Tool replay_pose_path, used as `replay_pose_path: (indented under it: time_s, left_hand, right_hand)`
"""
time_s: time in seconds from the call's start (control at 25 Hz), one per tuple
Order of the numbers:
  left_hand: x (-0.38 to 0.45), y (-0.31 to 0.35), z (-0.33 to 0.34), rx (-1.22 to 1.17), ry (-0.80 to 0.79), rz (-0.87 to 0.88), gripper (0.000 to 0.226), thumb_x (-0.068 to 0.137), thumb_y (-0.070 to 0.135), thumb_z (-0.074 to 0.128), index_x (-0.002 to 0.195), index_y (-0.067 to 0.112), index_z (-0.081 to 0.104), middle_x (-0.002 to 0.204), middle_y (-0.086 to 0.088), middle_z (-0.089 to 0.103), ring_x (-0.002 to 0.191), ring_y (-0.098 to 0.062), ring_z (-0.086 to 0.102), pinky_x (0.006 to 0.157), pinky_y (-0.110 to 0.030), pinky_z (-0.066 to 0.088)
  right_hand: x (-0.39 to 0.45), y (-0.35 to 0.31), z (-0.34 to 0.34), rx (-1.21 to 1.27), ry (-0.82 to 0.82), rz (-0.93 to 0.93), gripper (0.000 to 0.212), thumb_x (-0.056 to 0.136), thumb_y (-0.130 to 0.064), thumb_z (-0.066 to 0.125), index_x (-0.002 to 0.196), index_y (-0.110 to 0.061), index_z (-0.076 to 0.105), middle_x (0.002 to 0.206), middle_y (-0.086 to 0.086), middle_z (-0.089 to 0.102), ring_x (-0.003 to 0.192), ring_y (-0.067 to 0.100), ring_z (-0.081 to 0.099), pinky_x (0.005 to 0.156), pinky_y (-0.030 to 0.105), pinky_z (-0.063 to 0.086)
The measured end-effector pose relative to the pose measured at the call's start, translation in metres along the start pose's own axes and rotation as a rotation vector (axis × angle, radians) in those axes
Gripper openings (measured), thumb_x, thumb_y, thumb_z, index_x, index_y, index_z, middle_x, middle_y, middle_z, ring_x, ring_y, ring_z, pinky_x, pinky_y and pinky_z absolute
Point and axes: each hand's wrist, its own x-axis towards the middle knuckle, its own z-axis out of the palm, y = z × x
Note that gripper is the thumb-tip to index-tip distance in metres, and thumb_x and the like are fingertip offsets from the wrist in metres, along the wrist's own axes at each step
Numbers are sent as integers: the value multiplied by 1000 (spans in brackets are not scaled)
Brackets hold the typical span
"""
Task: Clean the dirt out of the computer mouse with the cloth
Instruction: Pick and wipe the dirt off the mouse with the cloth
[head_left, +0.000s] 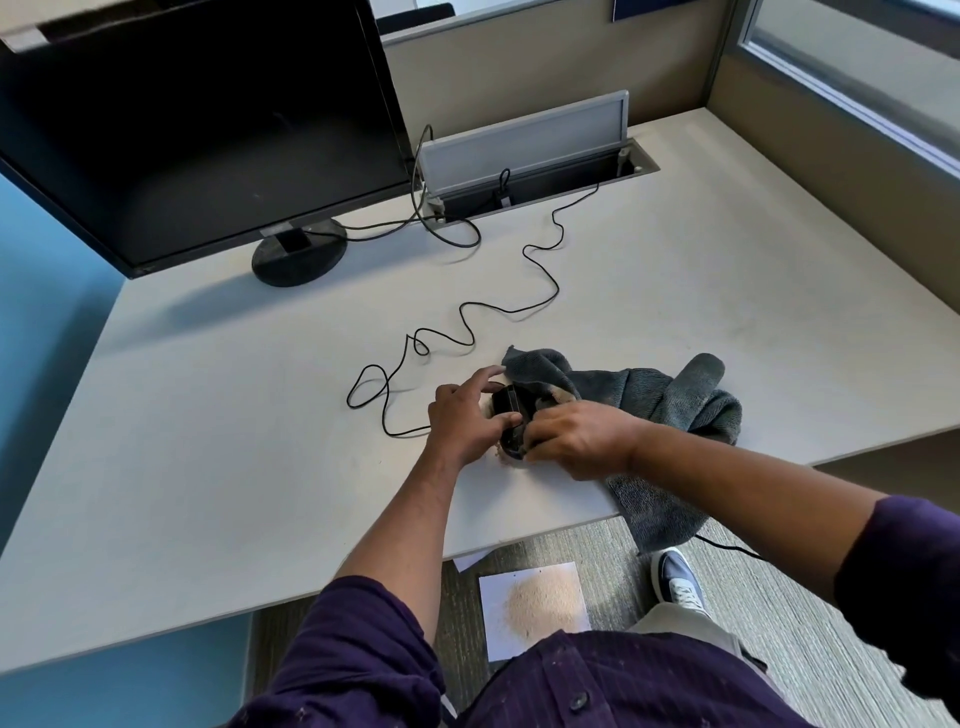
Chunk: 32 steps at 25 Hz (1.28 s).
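Desk (260, 467): mouse (511, 410) between left hand (465, 415), right hand (576, 439).

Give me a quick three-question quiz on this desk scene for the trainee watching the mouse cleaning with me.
1. True or false: the left hand rests on the black mouse.
2. The grey cloth lies mostly on which side of the mouse? A) the person's left B) the person's right C) beneath the monitor
3. Fill in: on the floor under the desk lies a white sheet bearing a pile of ____.

Key: 1 true, and the right hand works at the mouse's other side. 2 B. 3 sandy dirt.
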Motion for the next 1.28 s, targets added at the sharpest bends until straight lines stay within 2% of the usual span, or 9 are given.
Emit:
replay_pose_path:
  time_s: [0.16, 0.32, 0.48, 0.64, 0.88, 0.96, 1.08, 1.16, 1.28]
  left_hand:
    - [1, 0, -1, 26, -10, 4, 71, 82, 46, 82, 145, 46, 49, 128, 25, 67, 125, -25, 46, 98, -37, 32]
    - [2, -1, -1, 20, -18, 7, 72, 83, 44, 81, 147, 46, 48, 128, 25, 67, 127, -24, 43, 96, -36, 28]
    - [2, -4, 0, -4, -31, 2, 71, 82, 43, 81, 145, 47, 48, 128, 26, 66, 126, -23, 42, 96, -36, 27]
    - [3, -6, 1, -21, -28, 3, 72, 81, 44, 81, 145, 48, 48, 122, 30, 65, 125, -20, 40, 96, -35, 25]
    - [3, -7, 4, -32, -24, -7, 72, 81, 46, 82, 144, 48, 48, 118, 33, 62, 123, -18, 39, 97, -35, 24]
    - [3, -6, 3, -35, -27, -11, 72, 81, 46, 81, 145, 48, 48, 116, 34, 61, 123, -18, 39, 96, -35, 24]
    - [2, -6, 3, -30, -28, -1, 72, 81, 46, 81, 145, 47, 48, 115, 34, 60, 123, -18, 40, 96, -34, 25]
    - [0, -5, 3, -27, -25, -3, 72, 82, 45, 81, 146, 47, 47, 115, 34, 60, 124, -19, 41, 96, -34, 26]
    - [-1, -4, 2, -34, -20, -10, 73, 83, 44, 81, 147, 47, 46, 123, 32, 63, 126, -19, 40, 97, -34, 26]
  right_hand:
    - [3, 4, 2, 24, 116, 193, 25, 71, 5, 71, 90, -10, 77, 90, 10, 69, 79, 30, 67, 66, 41, 55]
    - [2, 8, -1, 68, -21, 27, 23, 75, 3, 69, 93, -10, 77, 94, 9, 70, 83, 30, 66, 67, 41, 57]
    - [12, 36, -21, -114, 112, 324, 25, 75, -2, 69, 96, -14, 75, 96, 6, 68, 86, 28, 66, 68, 35, 54]
    - [10, 42, -24, -270, -182, 682, 28, 76, -13, 59, 103, -19, 67, 100, 0, 62, 91, 26, 64, 66, 37, 53]
    - [-5, 40, -23, -349, -330, 881, 24, 71, -25, 60, 93, -15, 65, 90, 0, 61, 74, 25, 61, 54, 30, 36]
    - [-5, 44, -23, -269, -270, 878, 22, 74, -25, 59, 93, -20, 67, 93, -3, 62, 79, 24, 63, 59, 30, 42]
    - [7, 39, -24, 94, -82, 765, 14, 84, -28, 64, 96, -31, 70, 99, -13, 66, 90, 14, 65, 72, 32, 52]
    - [12, 32, -18, 277, -48, 671, 14, 84, -28, 70, 97, -33, 73, 97, -17, 68, 91, 7, 64, 77, 30, 52]
    - [18, 27, -5, 312, -27, 677, 14, 85, -27, 71, 97, -33, 74, 98, -16, 68, 94, 9, 63, 80, 35, 52]
